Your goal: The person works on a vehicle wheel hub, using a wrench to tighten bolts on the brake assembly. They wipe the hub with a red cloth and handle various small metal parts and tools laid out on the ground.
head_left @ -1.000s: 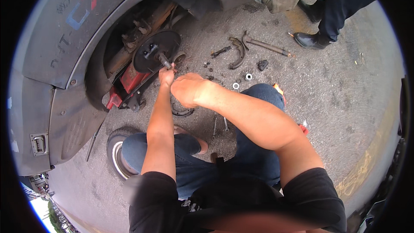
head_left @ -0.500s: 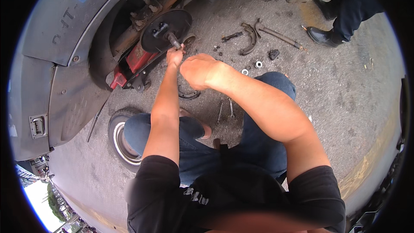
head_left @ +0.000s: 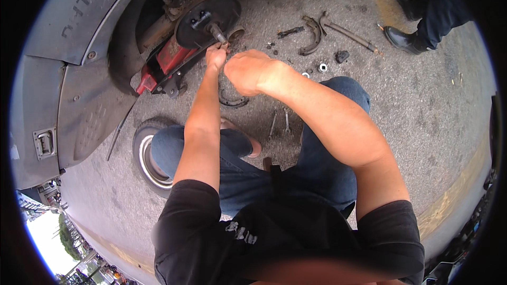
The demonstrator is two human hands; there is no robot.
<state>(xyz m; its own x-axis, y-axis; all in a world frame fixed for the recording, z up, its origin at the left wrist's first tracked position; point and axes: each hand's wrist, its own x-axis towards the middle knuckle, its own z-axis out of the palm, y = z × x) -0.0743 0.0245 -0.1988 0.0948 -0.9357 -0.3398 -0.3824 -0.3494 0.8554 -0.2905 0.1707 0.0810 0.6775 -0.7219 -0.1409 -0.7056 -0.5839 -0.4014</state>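
Observation:
A dark round brake backing plate [head_left: 208, 21] is mounted under the vehicle, and a bare metal axle spindle [head_left: 217, 33] sticks out from its middle. My left hand [head_left: 215, 56] is closed, its fingertips at the outer end of the spindle; whether they grip the spindle or a small part on it is hidden. Just to the right, my right hand [head_left: 248, 71] makes a fist with its back upward. What that fist holds, if anything, cannot be seen. A curved brake shoe [head_left: 232, 100] lies on the ground below my hands.
Beneath the axle is a red jack [head_left: 171, 62]. A wheel [head_left: 141, 150] lies by my left knee. Two wrenches [head_left: 287, 120] rest between my legs. Farther off are another brake shoe [head_left: 316, 37], a hammer [head_left: 348, 34] and a metal ring [head_left: 323, 67]. Another person's shoe [head_left: 402, 39] stands at upper right.
The view has shifted slightly, so the ground items sit a little differently in it. Both hands stay at the spindle's end, closed as before, with the right fist slightly raised in the picture.

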